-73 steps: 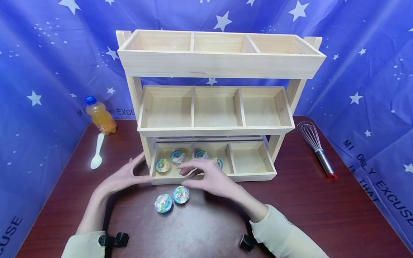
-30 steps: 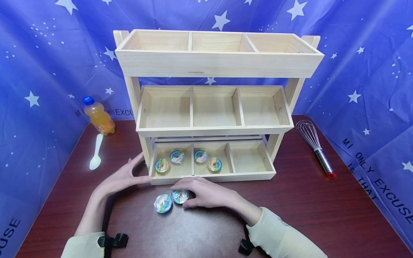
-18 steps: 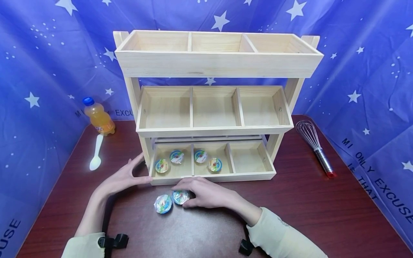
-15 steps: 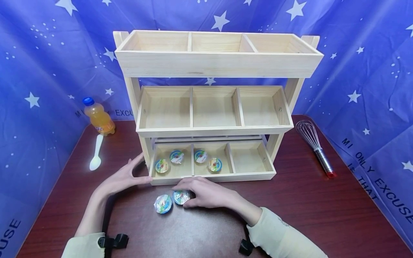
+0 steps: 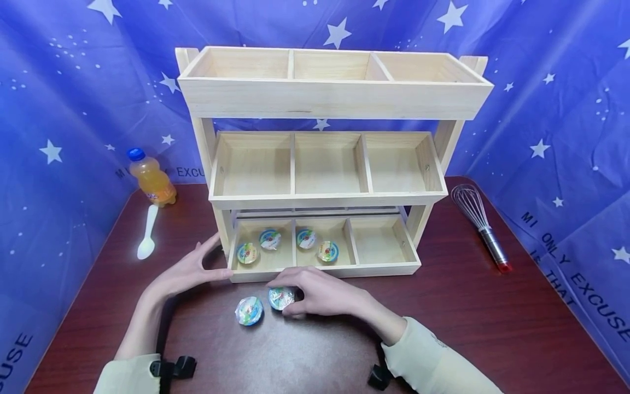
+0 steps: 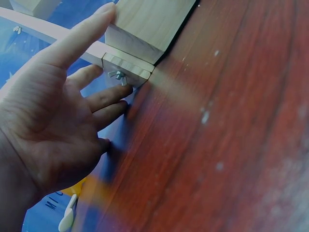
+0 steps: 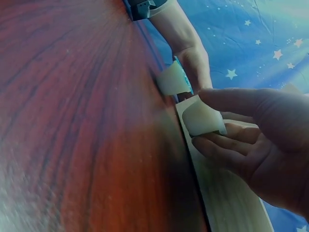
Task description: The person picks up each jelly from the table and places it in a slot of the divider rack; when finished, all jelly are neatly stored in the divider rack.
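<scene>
My right hand (image 5: pixel 322 291) pinches a small jelly cup (image 5: pixel 280 298) with a shiny printed lid, just in front of the wooden rack's bottom tray (image 5: pixel 325 272). In the right wrist view this cup's pale body (image 7: pixel 200 118) sits between thumb and fingers. A second jelly cup (image 5: pixel 249 311) stands on the table to its left. My left hand (image 5: pixel 184 273) is at the tray's left end, fingers spread, thumb tip at the front corner; its fingers (image 6: pixel 108 96) lie by the rack's post with a wing nut (image 6: pixel 117 76). Two jelly cups (image 5: pixel 247 253) lie in the left compartment, two more (image 5: pixel 327 251) in the middle one.
The rack's middle tray (image 5: pixel 330 201) and top tray (image 5: pixel 334 98) overhang the bottom one, each with three compartments. An orange drink bottle (image 5: pixel 153 178) and a white spoon (image 5: pixel 147 235) are at left, a whisk (image 5: pixel 484 227) at right. A starry blue curtain (image 5: pixel 74 109) surrounds the table.
My right hand came down from over the bottom tray to the right-hand jelly cup, then moved it slightly right and away from the other cup. My left hand stayed put.
</scene>
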{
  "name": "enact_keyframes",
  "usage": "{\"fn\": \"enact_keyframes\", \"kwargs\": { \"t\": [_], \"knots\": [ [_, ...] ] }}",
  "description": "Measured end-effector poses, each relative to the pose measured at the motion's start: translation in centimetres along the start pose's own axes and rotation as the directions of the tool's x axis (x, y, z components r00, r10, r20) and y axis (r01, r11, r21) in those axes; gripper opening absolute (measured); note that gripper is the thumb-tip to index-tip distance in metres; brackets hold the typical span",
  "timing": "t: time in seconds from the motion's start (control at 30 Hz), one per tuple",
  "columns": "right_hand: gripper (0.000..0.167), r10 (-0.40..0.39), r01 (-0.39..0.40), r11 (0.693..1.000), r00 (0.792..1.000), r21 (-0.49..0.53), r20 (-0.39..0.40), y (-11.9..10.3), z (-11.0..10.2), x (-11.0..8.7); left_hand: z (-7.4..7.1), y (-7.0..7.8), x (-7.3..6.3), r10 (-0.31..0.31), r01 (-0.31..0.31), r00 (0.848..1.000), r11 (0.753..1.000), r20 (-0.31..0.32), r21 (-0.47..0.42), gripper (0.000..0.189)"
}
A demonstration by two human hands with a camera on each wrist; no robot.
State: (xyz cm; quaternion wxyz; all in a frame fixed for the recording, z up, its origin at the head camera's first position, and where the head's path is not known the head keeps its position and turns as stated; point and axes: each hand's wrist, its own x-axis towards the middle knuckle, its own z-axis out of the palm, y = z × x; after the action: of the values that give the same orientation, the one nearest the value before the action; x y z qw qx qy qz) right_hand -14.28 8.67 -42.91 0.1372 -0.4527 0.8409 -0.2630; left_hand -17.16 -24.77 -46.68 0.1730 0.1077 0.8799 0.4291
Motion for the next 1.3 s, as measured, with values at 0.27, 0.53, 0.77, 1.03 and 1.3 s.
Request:
{"fn": "enact_keyframes", "kwargs": {
  "t": [0.27,0.53,0.77,1.03,1.3],
  "knots": [
    [0.053,0.017,-0.012,0.998,0.998,0.061,-0.068,0.4,-1.5,-1.2,-0.1,-0.1,0.0,0.004,-0.004,1.0,1.0,0.006,-0.01,0.105],
    [0.052,0.071,-0.055,0.992,0.987,0.117,-0.145,0.9,-2.9,-2.4,-0.1,0.0,0.1,0.004,-0.004,1.0,1.0,0.005,-0.007,0.105],
    [0.053,0.102,-0.065,0.982,0.972,0.175,-0.209,1.7,-3.9,-3.5,-0.1,0.0,0.0,0.004,-0.004,1.0,1.0,0.002,0.001,0.104],
    [0.052,0.106,-0.049,0.977,0.956,0.208,-0.273,3.0,-4.8,-4.7,-0.1,0.3,-0.2,-0.017,0.017,1.0,1.0,0.003,0.01,0.104],
    [0.051,0.138,-0.07,0.976,0.933,0.209,-0.333,4.0,-6.3,-5.6,-0.1,0.3,-0.2,-0.032,0.032,0.999,0.999,0.003,0.005,0.104]
  ]
}}
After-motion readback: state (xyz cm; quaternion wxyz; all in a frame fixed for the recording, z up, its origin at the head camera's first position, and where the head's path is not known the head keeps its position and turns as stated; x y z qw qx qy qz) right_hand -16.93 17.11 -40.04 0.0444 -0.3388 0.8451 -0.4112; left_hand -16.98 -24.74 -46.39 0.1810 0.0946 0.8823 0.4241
